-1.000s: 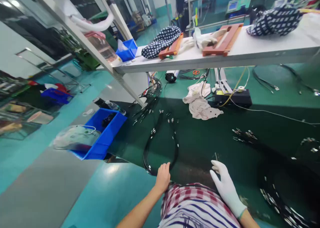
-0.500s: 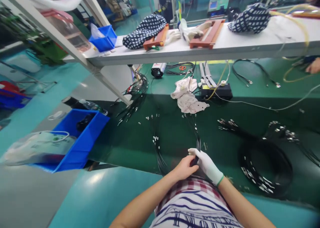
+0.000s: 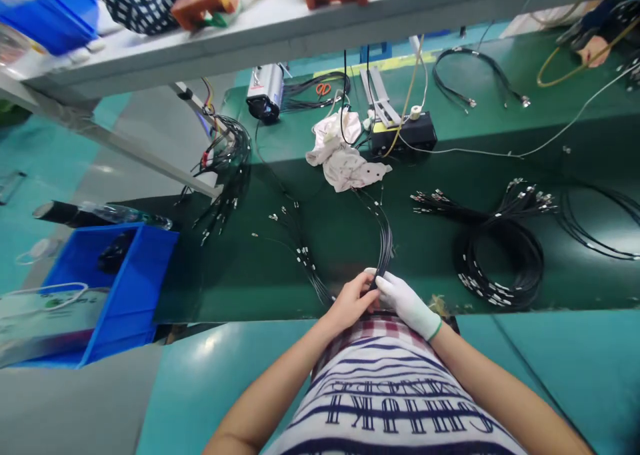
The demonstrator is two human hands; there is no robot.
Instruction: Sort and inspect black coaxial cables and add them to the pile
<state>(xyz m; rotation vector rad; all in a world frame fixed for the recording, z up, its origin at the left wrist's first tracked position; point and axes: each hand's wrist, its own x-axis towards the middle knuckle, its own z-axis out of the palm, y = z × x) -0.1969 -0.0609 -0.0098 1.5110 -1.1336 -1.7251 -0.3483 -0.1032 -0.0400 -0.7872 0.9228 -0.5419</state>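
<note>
A bundle of thin black cables (image 3: 385, 242) runs from my hands up the green bench toward a crumpled white cloth. My bare left hand (image 3: 353, 300) is closed around the bundle close to my waist. My right hand (image 3: 401, 300), in a white glove with a green cuff edge, grips the same bundle just beside it. Where the cables pass below my fingers is hidden by the hands. Left of them, more black cables with small silver ends (image 3: 306, 262) lie on the bench and run to its front edge.
A coiled cable bundle (image 3: 500, 262) rests on the right. At left stand a blue bin (image 3: 135, 275) and a shelf post (image 3: 150, 158) hung with cables. Behind are the white cloth (image 3: 345, 158), a black box (image 3: 413, 135) and orange scissors (image 3: 323, 89). A person's hand (image 3: 594, 50) shows far right.
The camera view has tilted down and turned, so the bench sits higher in the picture. Both hands stay together on the cable bundle, which now bends in a wider curve.
</note>
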